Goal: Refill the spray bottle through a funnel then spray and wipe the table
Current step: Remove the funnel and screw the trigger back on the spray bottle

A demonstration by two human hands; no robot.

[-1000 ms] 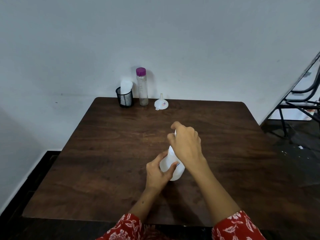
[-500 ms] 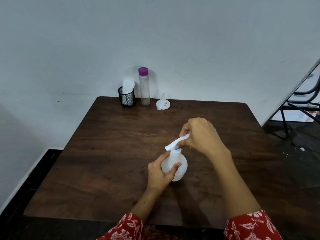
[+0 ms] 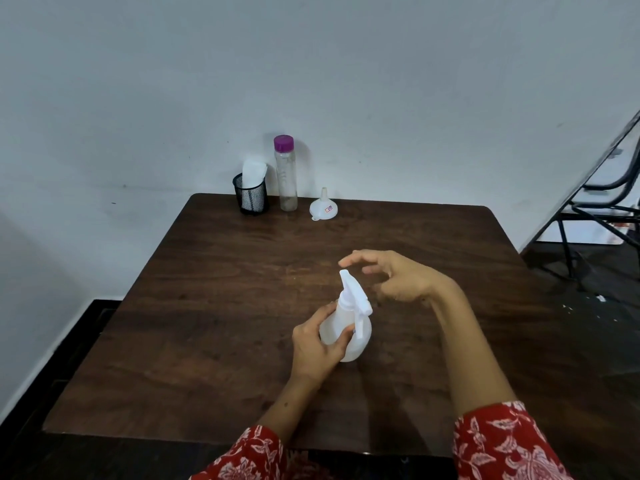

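Note:
A white spray bottle [image 3: 349, 327] stands upright near the middle of the dark wooden table [image 3: 214, 306], its spray head [image 3: 354, 293] on top with the nozzle pointing away from me. My left hand [image 3: 317, 344] grips the bottle's body. My right hand [image 3: 391, 275] hovers just right of the spray head, fingers loosely spread, holding nothing. A white funnel [image 3: 323, 206] lies mouth-down at the table's far edge. Beside it stands a clear bottle with a purple cap [image 3: 285, 173].
A black mesh cup [image 3: 250, 197] with white tissue in it stands at the far left of the table, against the wall. A black metal chair [image 3: 602, 209] is off the table's right side. The floor drops away on both sides.
My right hand has let go of the spray head and pulled back to the right. The spray head has turned, so that its nozzle now points away. The left hand keeps its grip.

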